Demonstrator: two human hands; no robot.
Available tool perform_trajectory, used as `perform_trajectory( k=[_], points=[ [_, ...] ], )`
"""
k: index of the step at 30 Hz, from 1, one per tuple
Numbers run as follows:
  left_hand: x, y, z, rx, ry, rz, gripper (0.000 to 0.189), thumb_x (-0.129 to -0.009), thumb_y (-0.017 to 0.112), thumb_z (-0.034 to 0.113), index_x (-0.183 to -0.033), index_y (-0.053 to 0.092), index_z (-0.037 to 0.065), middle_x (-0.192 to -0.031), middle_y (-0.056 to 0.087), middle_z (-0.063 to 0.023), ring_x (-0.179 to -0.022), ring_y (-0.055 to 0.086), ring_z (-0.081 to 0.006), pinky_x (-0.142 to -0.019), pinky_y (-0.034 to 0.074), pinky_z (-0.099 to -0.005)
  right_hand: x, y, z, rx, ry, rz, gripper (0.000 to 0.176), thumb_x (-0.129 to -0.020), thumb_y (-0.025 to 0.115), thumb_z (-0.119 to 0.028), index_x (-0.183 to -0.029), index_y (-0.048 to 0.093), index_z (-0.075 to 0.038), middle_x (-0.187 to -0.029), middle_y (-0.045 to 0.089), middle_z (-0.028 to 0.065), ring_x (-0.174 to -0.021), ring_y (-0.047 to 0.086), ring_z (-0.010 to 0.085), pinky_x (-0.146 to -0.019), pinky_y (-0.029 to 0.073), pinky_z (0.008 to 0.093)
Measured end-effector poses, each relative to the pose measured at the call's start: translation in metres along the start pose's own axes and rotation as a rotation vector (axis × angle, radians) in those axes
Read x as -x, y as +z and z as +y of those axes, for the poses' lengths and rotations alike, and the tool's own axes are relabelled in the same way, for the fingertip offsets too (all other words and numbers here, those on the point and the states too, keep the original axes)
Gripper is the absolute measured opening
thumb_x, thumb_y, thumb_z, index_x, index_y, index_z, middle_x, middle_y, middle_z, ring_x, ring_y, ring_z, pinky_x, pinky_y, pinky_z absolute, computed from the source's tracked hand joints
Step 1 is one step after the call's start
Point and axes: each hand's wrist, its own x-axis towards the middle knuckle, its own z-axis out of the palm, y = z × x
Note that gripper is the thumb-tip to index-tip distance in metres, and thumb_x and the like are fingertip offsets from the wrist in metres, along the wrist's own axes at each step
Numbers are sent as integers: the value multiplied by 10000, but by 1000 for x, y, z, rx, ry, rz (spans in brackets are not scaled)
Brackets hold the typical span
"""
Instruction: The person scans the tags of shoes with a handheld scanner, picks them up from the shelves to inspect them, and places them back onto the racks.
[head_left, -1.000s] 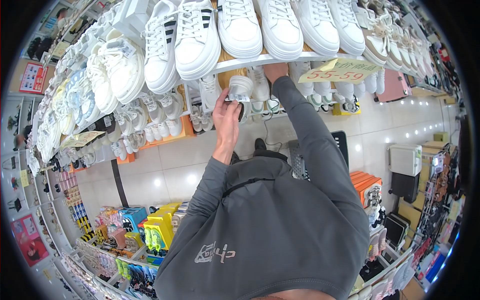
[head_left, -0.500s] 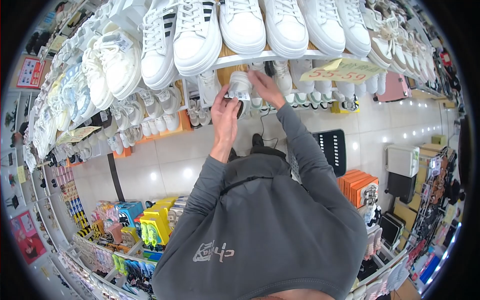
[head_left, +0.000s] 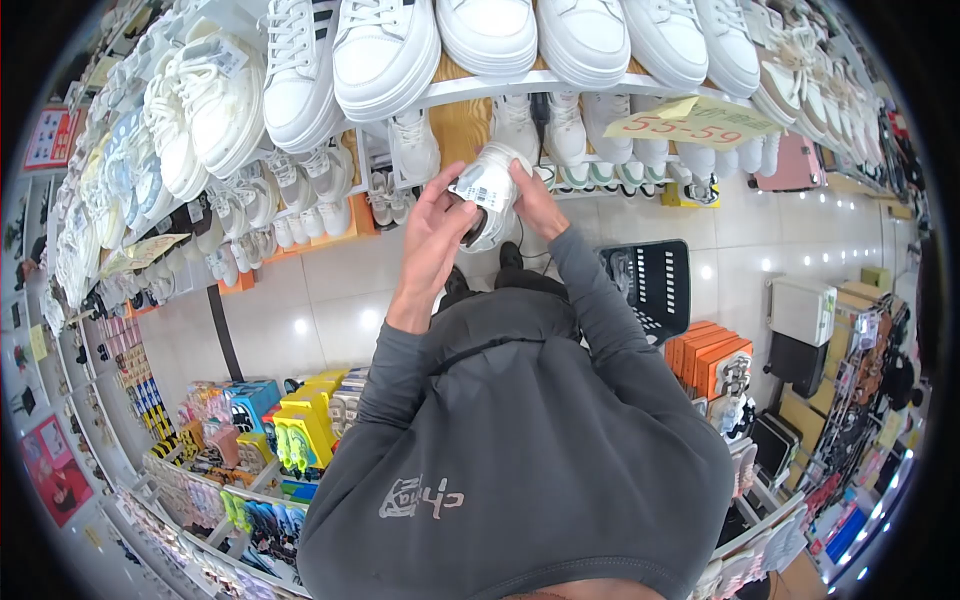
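Note:
A white sneaker (head_left: 494,172) hangs between my two hands, in front of the lower shelf. A label with a barcode (head_left: 481,194) shows on its side facing me. My left hand (head_left: 434,232) grips the shoe from the left, fingers against the label and the dark opening. On the other side, my right hand (head_left: 536,203) is closed around the sneaker's right edge, its thumb on the white surface. Just behind are other white sneakers (head_left: 412,140) on the lower shelf.
Large white sneakers (head_left: 487,35) line the upper shelf, whose edge overhangs my hands. A yellow price sign (head_left: 695,122) hangs from it. A black basket (head_left: 662,285) stands on the floor to the right, beside orange boxes (head_left: 708,358). Behind me are yellow boxes (head_left: 312,420).
Both hands have drawn the sneaker away from the shelf toward me. It has turned, and its barcode now faces up. My view has shifted slightly, revealing more of the basket.

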Motion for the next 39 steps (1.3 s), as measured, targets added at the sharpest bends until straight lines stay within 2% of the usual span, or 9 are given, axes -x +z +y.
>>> perform_trajectory(
  k=[5, 7, 12, 15, 18, 22, 25, 37, 39],
  points=[
    [24, -9, 5, -174, 31, -63, 636, -995, 621, 80, -1551, 324, -4, -1412, 532, -203, -1279, 579, -265, -1092, 473, -416, 15, 10, 12, 10, -15, 105, 629, -1087, 427, -467, -1477, 437, 27, -1425, 560, 122, -1295, 547, 221, -1109, 421, 367],
    [37, -13, 9, -201, 35, -12, 613, -1000, 622, 100, -1540, 350, 4, -1386, 555, -203, -1229, 609, -258, -1058, 492, -400, 21, 14, 11, -19, -21, 155, 661, -1065, 479, -510, -1435, 494, 39, -1327, 616, 103, -1197, 578, 172, -1042, 440, 318],
    [62, -50, 4, -259, 78, 91, 541, -991, 636, 105, -1484, 437, 5, -1315, 620, -164, -1131, 647, -226, -975, 522, -355, 31, 20, 5, -41, -49, 177, 633, -1076, 456, -499, -1409, 510, 36, -1311, 622, 107, -1175, 591, 170, -1034, 448, 317],
    [68, -70, -11, -413, 155, 144, 597, -940, 681, 41, -1480, 429, 9, -1392, 569, -168, -1260, 579, -246, -1084, 460, -399, 34, 32, -5, -123, -11, 190, 619, -1082, 439, -494, -1410, 505, 26, -1325, 617, 110, -1188, 597, 178, -1045, 452, 325],
    [75, -76, -28, -582, 137, 114, 751, -877, 775, 110, -1510, 384, 10, -1474, 489, -166, -1392, 461, -273, -1159, 382, -441, 35, 39, -11, -176, 19, 162, 616, -1089, 416, -499, -1418, 494, 15, -1343, 611, 113, -1214, 597, 187, -1058, 455, 334],
    [78, -70, -40, -874, 42, -3, 1007, -769, 887, 218, -1552, 292, 0, -1516, 425, -185, -1437, 402, -314, -1193, 329, -461, 33, 53, -19, -206, 36, 132, 636, -1094, 374, -527, -1428, 485, 4, -1359, 608, 114, -1240, 594, 196, -1062, 460, 336],
    [74, -55, -36, -960, 28, -57, 1048, -748, 905, 238, -1550, 277, -9, -1525, 415, -199, -1431, 412, -316, -1182, 342, -430, 36, 70, -34, -212, 63, 142, 647, -1095, 350, -544, -1432, 482, -7, -1366, 605, 114, -1245, 592, 191, -1066, 460, 341],
    [72, -63, -43, -713, -94, 15, 933, -782, 890, 241, -1495, 358, -38, -1409, 550, -186, -1326, 523, -272, -1129, 391, -387, 41, 77, -44, -159, 170, 209, 706, -1062, 290, -655, -1431, 515, -96, -1331, 644, 44, -1204, 619, 145, -998, 491, 315],
    [74, -67, -41, -644, -89, 21, 909, -793, 883, 252, -1486, 374, -42, -1401, 555, -190, -1319, 527, -269, -1124, 394, -388, 42, 74, -41, -172, 190, 220, 729, -1056, 263, -672, -1445, 515, -109, -1364, 634, 32, -1242, 602, 160, -1024, 480, 350]
  ],
)
